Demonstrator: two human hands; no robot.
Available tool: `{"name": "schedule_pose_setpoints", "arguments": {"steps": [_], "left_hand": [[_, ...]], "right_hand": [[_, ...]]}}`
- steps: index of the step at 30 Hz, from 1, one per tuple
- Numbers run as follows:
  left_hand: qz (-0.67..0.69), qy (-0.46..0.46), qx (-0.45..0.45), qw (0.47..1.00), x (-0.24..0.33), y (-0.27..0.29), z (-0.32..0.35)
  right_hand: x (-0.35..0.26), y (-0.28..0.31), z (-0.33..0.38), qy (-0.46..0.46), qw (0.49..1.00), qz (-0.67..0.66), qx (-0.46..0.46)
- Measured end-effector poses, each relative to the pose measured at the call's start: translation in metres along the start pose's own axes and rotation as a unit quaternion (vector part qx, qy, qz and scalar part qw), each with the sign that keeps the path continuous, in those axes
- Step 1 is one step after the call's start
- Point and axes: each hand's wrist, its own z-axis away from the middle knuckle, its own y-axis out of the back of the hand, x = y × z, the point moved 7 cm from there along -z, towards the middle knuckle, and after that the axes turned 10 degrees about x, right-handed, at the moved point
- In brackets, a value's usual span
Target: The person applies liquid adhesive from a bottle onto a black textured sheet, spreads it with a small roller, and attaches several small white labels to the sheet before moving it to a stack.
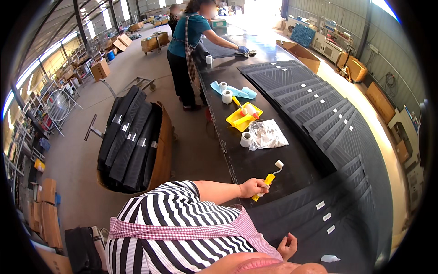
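My left hand (256, 187) grips a small paint roller (270, 178) by its yellow handle, above the dark table (292, 171). The roller's short white head points up and away from me. Close to my body, my right hand (287, 246) hovers or rests at a stack of black patterned mats (301, 219); which one I cannot tell. Its fingers are loosely bent, a little apart, with nothing visible in them. White labels lie on the mats. Beside the right hand is a small white squeeze bottle (329, 258).
Farther along stand a yellow tray (237, 119) with rollers, a clear plastic bag (269, 136), white rolls (246, 139) and a blue sheet (248, 93). More fanned mats (310, 96) line the far side. A co-worker (182, 55) wipes at the far end. A carton (163, 137) holds rolled mats.
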Motion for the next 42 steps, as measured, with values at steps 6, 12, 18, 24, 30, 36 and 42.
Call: {"name": "schedule_pose_setpoints", "arguments": {"steps": [6, 12, 18, 24, 30, 36, 42], "left_hand": [[-0.009, 0.025, 0.013, 1.000, -0.007, 0.002, 0.001], [-0.035, 0.002, 0.018, 0.999, -0.005, 0.002, -0.001], [-0.050, -0.005, 0.027, 0.998, -0.004, 0.003, -0.001], [-0.042, 0.000, 0.025, 0.999, -0.001, -0.002, 0.001], [-0.034, -0.008, 0.027, 0.999, -0.002, -0.001, 0.001], [-0.078, -0.017, 0.031, 0.996, -0.003, 0.000, 0.002], [-0.062, -0.025, 0.023, 0.997, 0.001, -0.002, -0.001]], "right_hand": [[0.007, -0.003, 0.001, 0.006, 1.000, 0.009, -0.003], [0.004, -0.003, -0.001, 0.020, 1.000, 0.009, 0.000], [0.017, -0.004, 0.010, -0.059, 0.997, 0.030, 0.030], [0.044, -0.004, 0.008, -0.039, 0.999, -0.011, 0.024], [0.036, -0.005, 0.003, -0.013, 1.000, -0.028, -0.002], [0.051, -0.006, 0.008, -0.045, 0.999, -0.006, 0.022], [0.064, -0.006, 0.014, -0.080, 0.996, -0.005, 0.041]]}}
